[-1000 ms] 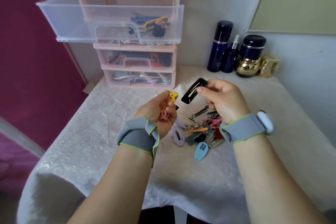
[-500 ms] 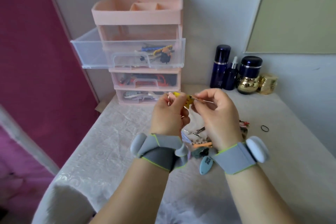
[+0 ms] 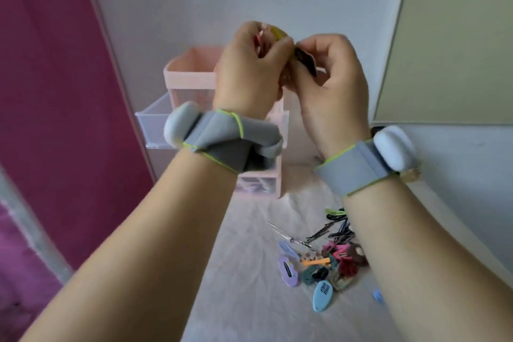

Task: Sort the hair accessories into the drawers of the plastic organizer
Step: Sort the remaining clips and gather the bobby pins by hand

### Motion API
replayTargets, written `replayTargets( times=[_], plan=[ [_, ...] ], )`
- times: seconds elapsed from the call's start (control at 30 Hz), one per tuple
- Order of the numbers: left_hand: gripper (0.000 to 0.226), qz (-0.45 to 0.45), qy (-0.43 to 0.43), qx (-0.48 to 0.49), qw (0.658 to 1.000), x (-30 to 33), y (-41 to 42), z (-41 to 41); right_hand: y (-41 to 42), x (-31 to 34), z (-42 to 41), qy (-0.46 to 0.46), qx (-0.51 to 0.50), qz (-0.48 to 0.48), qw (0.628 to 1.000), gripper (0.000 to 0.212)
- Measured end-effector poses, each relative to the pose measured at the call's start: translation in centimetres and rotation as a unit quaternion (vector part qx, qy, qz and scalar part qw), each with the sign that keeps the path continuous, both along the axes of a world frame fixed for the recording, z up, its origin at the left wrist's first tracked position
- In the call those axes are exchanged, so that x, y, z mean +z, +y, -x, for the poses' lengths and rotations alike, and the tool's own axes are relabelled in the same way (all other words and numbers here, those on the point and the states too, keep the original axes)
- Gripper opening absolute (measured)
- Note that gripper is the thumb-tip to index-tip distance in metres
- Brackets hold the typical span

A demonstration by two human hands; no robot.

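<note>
Hands (image 3: 251, 72) (image 3: 331, 83) have risen before the organizer (image 3: 191, 75), left grip holding clips (image 3: 273, 33), right pinching a black clip (image 3: 306, 60).

Both hands raised in front of the pink plastic drawer organizer (image 3: 191, 75), blocking most of it. Its clear top drawer (image 3: 152, 125) stands pulled out to the left, w/ bare wall above. Loose pile of coloured hair clips and black pins (image 3: 322, 261) lies on the white crinkled table cover (image 3: 249, 272), right of centre. Cover left of pile and in front of organizer is bare.
</note>
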State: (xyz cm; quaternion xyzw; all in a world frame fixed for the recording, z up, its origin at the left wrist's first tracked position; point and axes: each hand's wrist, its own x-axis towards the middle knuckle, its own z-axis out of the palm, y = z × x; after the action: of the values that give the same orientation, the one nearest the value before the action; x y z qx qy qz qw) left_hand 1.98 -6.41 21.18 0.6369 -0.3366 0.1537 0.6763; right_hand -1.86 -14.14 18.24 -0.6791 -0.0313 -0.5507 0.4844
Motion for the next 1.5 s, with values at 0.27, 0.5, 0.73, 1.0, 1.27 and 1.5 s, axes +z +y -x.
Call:
replayTargets(
  times=[0.27, 0.5, 0.73, 1.0, 1.27, 1.5],
  plan=[
    [0.007, -0.361, -0.058, 0.189, 0.911, 1.4, 2.5, -8.8, 0.9, 2.1, -5.5, 0.299, -0.085, 0.308, 0.899, 0.028],
    [0.041, -0.523, -0.036, 0.191, 0.83, 1.1, 4.4, -10.7, 0.3, 2.5, -5.9, 0.367, -0.059, 0.314, 0.874, 0.033],
    [0.015, -0.203, -0.186, 0.197, 0.941, -1.2, 3.7, -3.1, -1.0, 0.3, -1.9, 0.177, -0.038, 0.153, 0.972, 0.014],
    [0.011, -0.179, -0.078, 0.023, 0.98, -11.3, 1.8, 3.0, -1.7, -8.6, 4.6, 0.2, -0.019, 0.068, 0.977, 0.022],
    [0.014, -0.342, 0.047, -0.037, 0.938, -20.3, 1.5, 6.2, -3.0, -17.6, 8.8, 0.417, -0.012, 0.074, 0.906, 0.019],
    [0.028, -0.452, 0.002, 0.067, 0.89, -22.8, 1.2, 8.2, -3.6, -19.7, 10.1, 0.424, -0.057, 0.121, 0.896, 0.026]
  ],
)
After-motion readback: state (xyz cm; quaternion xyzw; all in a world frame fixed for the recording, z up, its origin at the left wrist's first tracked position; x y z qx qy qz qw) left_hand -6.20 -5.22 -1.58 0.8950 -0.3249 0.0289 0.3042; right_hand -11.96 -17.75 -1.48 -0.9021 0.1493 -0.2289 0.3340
